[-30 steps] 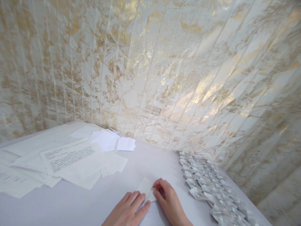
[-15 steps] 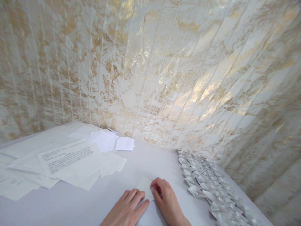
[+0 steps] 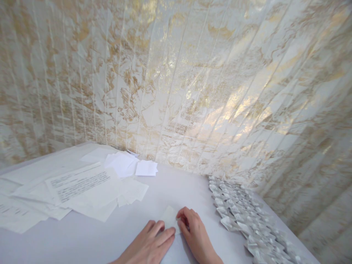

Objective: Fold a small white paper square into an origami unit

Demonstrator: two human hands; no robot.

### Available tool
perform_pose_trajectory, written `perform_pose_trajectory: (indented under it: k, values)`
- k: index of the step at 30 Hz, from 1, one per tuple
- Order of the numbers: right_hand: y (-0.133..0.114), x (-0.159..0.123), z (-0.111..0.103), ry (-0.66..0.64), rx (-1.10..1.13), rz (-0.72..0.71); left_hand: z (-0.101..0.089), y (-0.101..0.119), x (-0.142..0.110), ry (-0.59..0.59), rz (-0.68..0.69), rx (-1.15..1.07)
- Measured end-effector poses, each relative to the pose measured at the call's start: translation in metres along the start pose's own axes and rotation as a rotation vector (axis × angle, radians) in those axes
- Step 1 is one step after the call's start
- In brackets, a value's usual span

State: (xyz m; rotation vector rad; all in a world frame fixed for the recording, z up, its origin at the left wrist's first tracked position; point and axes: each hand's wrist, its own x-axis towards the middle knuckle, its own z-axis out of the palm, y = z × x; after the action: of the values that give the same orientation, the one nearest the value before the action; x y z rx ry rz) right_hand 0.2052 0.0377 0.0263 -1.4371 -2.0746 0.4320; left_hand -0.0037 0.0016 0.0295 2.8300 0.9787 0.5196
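Note:
A small white paper piece (image 3: pixel 169 217) lies flat on the white table (image 3: pixel 90 238) near the bottom edge of the view. My left hand (image 3: pixel 150 244) rests on its near left side with fingers stretched flat over it. My right hand (image 3: pixel 194 233) presses its right edge, fingertips curled down onto the paper. Most of the piece is covered by both hands.
Several folded white paper shapes (image 3: pixel 242 216) lie in rows along the right side of the table. Printed sheets (image 3: pixel 79 185) and small cut paper squares (image 3: pixel 146 168) are spread at the left and back. A shiny gold-and-white wall covering (image 3: pixel 192 91) rises right behind the table.
Both hands stay on the small paper; the left hand's fingers have shifted slightly toward the right hand. The view has tilted a little.

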Motion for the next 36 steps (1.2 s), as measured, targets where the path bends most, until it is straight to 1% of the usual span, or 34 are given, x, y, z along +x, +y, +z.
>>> perform_pose_trajectory:
  k: [2, 4, 8, 11, 13, 16, 19, 21, 23, 25, 28, 31, 34, 36]
  values:
    - [-0.001, -0.001, 0.000, 0.002, 0.002, -0.002, -0.006, 0.003, 0.000, -0.005, -0.013, -0.009]
    - [-0.002, -0.001, -0.001, 0.000, 0.022, 0.009, -0.006, 0.004, 0.003, -0.011, -0.024, -0.010]
    - [-0.005, -0.003, -0.004, -0.018, 0.094, 0.041, 0.008, 0.000, 0.011, -0.035, -0.035, -0.003]
    - [-0.002, -0.004, -0.006, -0.045, 0.079, 0.037, 0.015, -0.003, 0.013, -0.056, -0.025, -0.001]
    - [0.006, -0.003, -0.007, -0.063, 0.054, 0.040, 0.016, -0.004, 0.012, -0.042, -0.032, 0.004]
    - [0.024, 0.000, -0.011, -0.060, 0.032, 0.054, 0.015, -0.004, 0.011, -0.024, -0.034, -0.004]
    - [0.043, 0.005, -0.022, -0.025, 0.001, 0.088, 0.017, -0.007, 0.010, -0.025, -0.028, -0.020]
    - [0.049, 0.006, -0.030, 0.000, -0.025, 0.105, 0.022, -0.008, 0.010, -0.008, -0.021, -0.017]
    - [0.045, 0.007, -0.033, 0.010, -0.038, 0.102, 0.028, -0.009, 0.011, 0.016, -0.023, 0.018]
    - [0.034, 0.005, -0.028, -0.001, -0.030, 0.075, 0.035, -0.009, 0.012, 0.029, -0.029, 0.076]
    - [0.010, 0.002, -0.008, -0.053, 0.004, 0.017, 0.046, -0.008, 0.011, 0.038, -0.041, 0.146]
    - [-0.005, -0.002, 0.008, -0.035, -0.012, 0.015, 0.055, -0.008, 0.010, 0.055, -0.062, 0.147]
    - [-0.011, -0.002, 0.009, -0.055, -0.017, 0.041, 0.058, -0.009, 0.009, 0.069, -0.102, 0.094]
    - [-0.014, -0.002, 0.004, -0.095, -0.025, 0.070, 0.055, -0.010, 0.008, 0.061, -0.131, 0.022]
